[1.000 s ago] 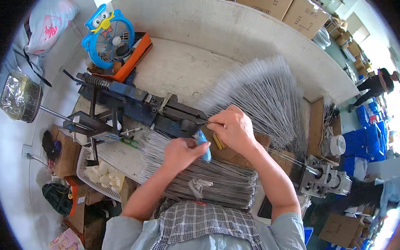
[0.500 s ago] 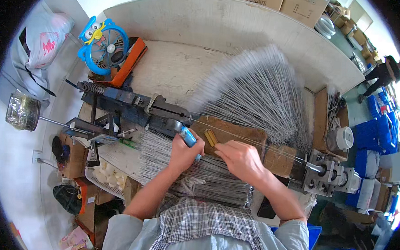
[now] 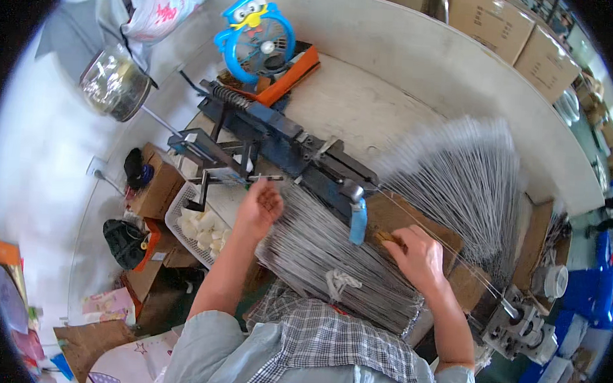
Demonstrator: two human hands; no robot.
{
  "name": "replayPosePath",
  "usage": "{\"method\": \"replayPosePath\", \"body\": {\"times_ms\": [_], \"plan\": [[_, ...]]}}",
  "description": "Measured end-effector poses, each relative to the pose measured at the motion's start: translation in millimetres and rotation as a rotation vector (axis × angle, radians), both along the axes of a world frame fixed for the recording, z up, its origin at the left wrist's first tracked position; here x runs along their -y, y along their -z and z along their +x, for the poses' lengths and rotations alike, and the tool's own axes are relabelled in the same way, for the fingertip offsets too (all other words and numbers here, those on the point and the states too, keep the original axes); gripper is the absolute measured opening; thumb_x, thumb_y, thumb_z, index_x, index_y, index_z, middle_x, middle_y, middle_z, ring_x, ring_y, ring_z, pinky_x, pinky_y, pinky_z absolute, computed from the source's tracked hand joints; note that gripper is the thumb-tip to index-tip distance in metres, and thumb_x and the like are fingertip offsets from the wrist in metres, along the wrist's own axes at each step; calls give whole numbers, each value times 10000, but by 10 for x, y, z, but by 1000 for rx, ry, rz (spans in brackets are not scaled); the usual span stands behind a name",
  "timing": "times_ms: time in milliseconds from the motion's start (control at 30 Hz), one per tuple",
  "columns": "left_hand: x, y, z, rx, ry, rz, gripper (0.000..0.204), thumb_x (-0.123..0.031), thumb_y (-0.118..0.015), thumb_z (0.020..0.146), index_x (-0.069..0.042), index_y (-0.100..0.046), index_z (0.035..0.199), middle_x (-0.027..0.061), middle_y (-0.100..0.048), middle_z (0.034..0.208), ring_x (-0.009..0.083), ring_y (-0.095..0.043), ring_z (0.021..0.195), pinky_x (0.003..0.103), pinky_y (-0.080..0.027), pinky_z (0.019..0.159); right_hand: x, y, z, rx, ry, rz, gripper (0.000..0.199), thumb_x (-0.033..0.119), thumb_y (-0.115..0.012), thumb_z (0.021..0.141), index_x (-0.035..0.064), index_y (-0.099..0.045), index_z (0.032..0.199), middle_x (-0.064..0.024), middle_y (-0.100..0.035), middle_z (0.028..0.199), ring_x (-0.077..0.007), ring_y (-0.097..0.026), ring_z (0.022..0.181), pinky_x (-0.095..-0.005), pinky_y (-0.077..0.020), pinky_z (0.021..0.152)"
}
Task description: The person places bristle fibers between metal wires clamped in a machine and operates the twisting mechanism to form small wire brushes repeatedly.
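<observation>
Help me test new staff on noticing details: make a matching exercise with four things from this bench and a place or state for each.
Things
1. cartoon-headed fan
2. right hand
3. knotted white cloth
4. blue handle

Places or states
A. fingertips at a brass-coloured piece
B. joined to a shiny metal head
C. beside the orange box
D. on the bundled wires

Pairs: 1-C; 2-A; 3-D; 4-B

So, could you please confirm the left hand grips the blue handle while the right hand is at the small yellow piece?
Not quite: the head view shows the left hand apart from the blue handle, to its left; the right hand is at the small yellow piece.
</observation>
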State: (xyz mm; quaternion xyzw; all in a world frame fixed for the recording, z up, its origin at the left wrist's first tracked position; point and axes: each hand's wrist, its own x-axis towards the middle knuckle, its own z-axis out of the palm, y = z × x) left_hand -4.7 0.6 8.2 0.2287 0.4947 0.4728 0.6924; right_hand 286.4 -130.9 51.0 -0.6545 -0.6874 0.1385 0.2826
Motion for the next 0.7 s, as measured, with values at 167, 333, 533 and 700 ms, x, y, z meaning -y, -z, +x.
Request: {"method": "replayPosePath", "body": {"times_ms": [167, 333, 533, 700], "plan": [[-93, 88, -296, 103, -89, -80, 256, -300, -612, 841, -50, -611, 892, 5, -573, 746, 121, -561, 698, 276, -496, 644, -32, -50, -22, -4, -47, -25, 179, 166, -676, 725, 35, -632, 838, -93, -579, 760, -273, -591, 680, -346, -468, 588], [-114, 73, -275, 45, -114, -113, 157, -229, -626, 823, -75, -619, 854, 2, -589, 725, 107, -555, 668, 258, -477, 621, 6, -128, -12, -15, -54, -46, 184, 152, -683, 719, 57, -632, 868, -89, -579, 763, -273, -598, 696, -350, -480, 599], [187, -145, 237, -46, 82, 84, 67, -94, -607, 798, -28, -596, 800, 36, -576, 691, 113, -532, 611, 236, -434, 559, 130, -431, 134, 39, -10, 96, 176, 91, -661, 717, 49, -630, 886, -88, -611, 825, -282, -595, 721, -342, -484, 629], [652, -356, 1232, 105, 424, 97, 112, -116, -604, 824, -15, -632, 861, 52, -616, 746, 98, -512, 545, 215, -421, 526, 46, -534, 303, -44, 142, 134, 173, 55, -645, 725, 27, -631, 894, -109, -611, 804, -276, -588, 731, -336, -471, 656]]}}
